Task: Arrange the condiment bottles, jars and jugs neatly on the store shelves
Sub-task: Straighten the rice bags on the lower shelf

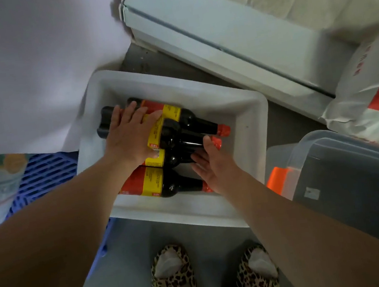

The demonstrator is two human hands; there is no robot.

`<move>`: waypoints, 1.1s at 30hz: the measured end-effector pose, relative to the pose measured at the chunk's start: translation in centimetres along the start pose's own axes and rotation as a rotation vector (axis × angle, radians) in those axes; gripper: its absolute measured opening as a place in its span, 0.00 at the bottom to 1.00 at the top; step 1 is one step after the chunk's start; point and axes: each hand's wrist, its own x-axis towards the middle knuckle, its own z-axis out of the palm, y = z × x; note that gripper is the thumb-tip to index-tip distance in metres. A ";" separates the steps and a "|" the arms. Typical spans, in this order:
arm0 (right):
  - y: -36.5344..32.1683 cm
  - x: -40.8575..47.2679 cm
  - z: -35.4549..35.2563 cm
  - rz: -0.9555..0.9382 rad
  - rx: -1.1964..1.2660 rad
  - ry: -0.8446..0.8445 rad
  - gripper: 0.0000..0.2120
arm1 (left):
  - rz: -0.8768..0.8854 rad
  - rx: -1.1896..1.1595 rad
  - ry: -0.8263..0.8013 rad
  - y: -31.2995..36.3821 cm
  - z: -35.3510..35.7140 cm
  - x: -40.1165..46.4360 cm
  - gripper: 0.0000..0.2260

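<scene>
Forearms (pixel 51 233) downward (fingers (pixel 130 107) spread) over bottles (pixel 178 140)

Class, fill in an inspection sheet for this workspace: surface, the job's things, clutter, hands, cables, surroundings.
Surface: grey floor; white tub sits on it.
Job's things: dark sauce bottles with red-and-yellow labels and red caps lie on their sides in the tub, stacked, necks pointing right.
Clutter: clear lidded bin, orange latch; printed plastic bag.
Hands: left hand rests flat on the upper bottles' bodies; right hand open, against the necks.
Cables: nothing seen.
Surroundings: blue crate, white shelf unit, leopard-print sandals.
</scene>
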 end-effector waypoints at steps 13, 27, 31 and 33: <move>1.2 -5.8 -0.5 -0.036 -0.212 -0.174 0.18 | -0.169 -0.324 -0.048 1.8 -4.1 -2.7 0.37; -3.8 -33.6 -2.2 -0.034 -0.446 -0.512 0.43 | -0.418 -1.586 -0.506 12.7 -26.7 -20.1 0.41; -5.6 -43.3 -2.9 -0.134 -0.505 -0.462 0.39 | -0.315 -1.522 -0.490 15.3 -35.4 -24.4 0.27; -6.5 -48.4 -3.0 -0.205 -0.491 -0.453 0.33 | -0.189 -1.474 -0.504 16.6 -40.3 -26.5 0.21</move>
